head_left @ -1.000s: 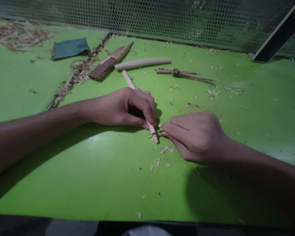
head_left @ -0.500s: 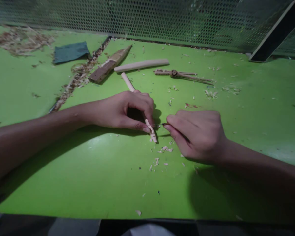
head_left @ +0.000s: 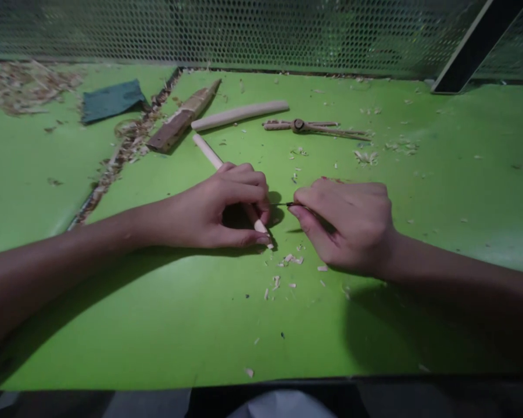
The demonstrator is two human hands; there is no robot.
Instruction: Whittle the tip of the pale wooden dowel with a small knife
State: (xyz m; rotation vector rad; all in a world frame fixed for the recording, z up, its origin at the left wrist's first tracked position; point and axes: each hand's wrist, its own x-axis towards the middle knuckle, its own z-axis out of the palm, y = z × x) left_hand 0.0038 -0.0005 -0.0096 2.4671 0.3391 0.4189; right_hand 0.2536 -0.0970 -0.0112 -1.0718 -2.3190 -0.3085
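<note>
Mid-way across the counter (head_left: 157, 325), the left hand (head_left: 233, 203) grips a wooden stick (head_left: 207, 151), tip towards the near edge; the right hand (head_left: 346, 223) pinches a thin blade (head_left: 279, 204). Overpressing could make it slip into the left hand.

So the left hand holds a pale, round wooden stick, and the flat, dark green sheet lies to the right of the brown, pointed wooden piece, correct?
The side is wrong: in the head view, the flat, dark green sheet lies to the left of the brown, pointed wooden piece. The left hand does hold a pale, round wooden stick.
</note>
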